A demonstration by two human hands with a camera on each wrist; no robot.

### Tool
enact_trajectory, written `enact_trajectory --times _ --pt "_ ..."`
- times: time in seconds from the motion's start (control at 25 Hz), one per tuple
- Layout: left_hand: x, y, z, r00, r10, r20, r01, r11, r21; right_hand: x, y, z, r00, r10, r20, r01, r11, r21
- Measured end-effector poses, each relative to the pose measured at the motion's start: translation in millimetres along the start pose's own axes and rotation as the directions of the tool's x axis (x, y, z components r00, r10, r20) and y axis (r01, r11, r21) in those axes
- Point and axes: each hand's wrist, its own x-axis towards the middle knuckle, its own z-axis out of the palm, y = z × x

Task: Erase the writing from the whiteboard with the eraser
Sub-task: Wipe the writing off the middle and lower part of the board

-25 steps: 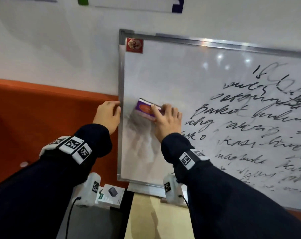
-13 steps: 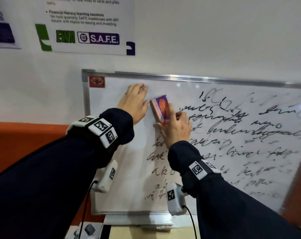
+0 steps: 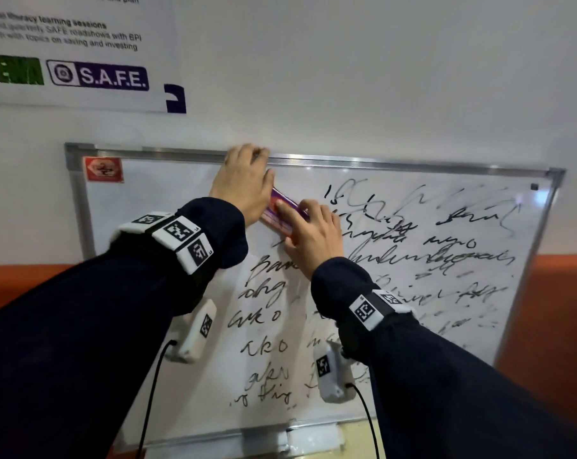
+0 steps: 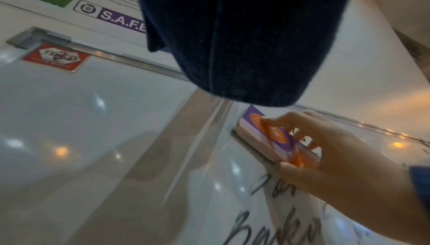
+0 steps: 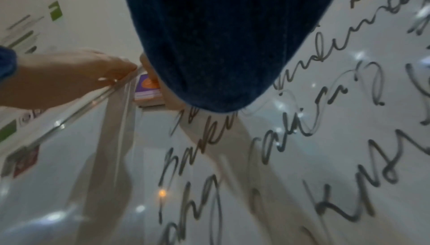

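The whiteboard [image 3: 148,210] hangs on the wall; its left part is wiped and black writing [image 3: 412,253] covers the rest. My right hand [image 3: 313,236] grips the purple and orange eraser [image 3: 282,207] near the board's top, left of centre, and presses it slantwise on the surface. The left wrist view has the eraser [image 4: 267,135] between the thumb and fingers of that right hand [image 4: 337,157]. My left hand [image 3: 244,183] rests on the board just left of the eraser, its fingers lying over the top rail. In the right wrist view the left hand [image 5: 69,76] touches the rail beside the eraser [image 5: 147,87].
A red sticker [image 3: 103,169] sits in the board's top left corner and a small black magnet [image 3: 534,186] at the top right. A poster [image 3: 98,76] hangs above left. An orange wall band [image 3: 561,293] runs behind. A narrow tray [image 3: 280,438] edges the board's bottom.
The eraser has gone from low at the left edge up and rightwards to the writing's top, now slanted. My left hand moved from the left frame up to the top rail.
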Motion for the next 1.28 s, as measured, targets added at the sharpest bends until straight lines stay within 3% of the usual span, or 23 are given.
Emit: enact_trajectory --times 0.16,0.44,0.64,0.76,0.96,1.16,1.28 --pt "25.1 4.1 -11.5 0.996 -0.085 0.037 0.086 0.996 -0.02 30.9 16.9 -8.2 0.976 0.213 -0.035 -0.21 0.976 0.063" --pt "50.3 17.7 -13.7 0.978 -0.196 0.076 0.183 0.971 0.154 32.8 15.7 13.3 0.978 0.032 -0.208 -0.009 0.994 0.111" --pt "63.6 11.4 -3.2 0.966 -0.243 0.087 0.243 0.97 0.012 43.0 34.7 -11.6 0.995 0.059 -0.079 -0.054 0.997 0.06" --pt "62.9 23.6 10.2 0.969 -0.241 0.048 0.244 0.968 -0.063 32.9 56.3 -10.4 0.995 0.033 -0.092 -0.033 0.999 0.001" --pt "64.4 41.9 19.1 0.966 -0.254 0.042 0.257 0.96 -0.113 27.2 52.6 3.7 0.991 -0.02 -0.136 0.035 0.993 0.11" --pt "59.2 34.0 17.0 0.976 -0.198 0.092 0.203 0.978 -0.047 17.0 79.5 -1.8 0.964 0.092 -0.249 -0.078 0.995 0.065" --pt "61.0 36.2 18.8 0.974 -0.202 0.103 0.205 0.978 -0.027 23.9 70.4 -0.6 0.949 0.156 -0.274 -0.131 0.985 0.109"
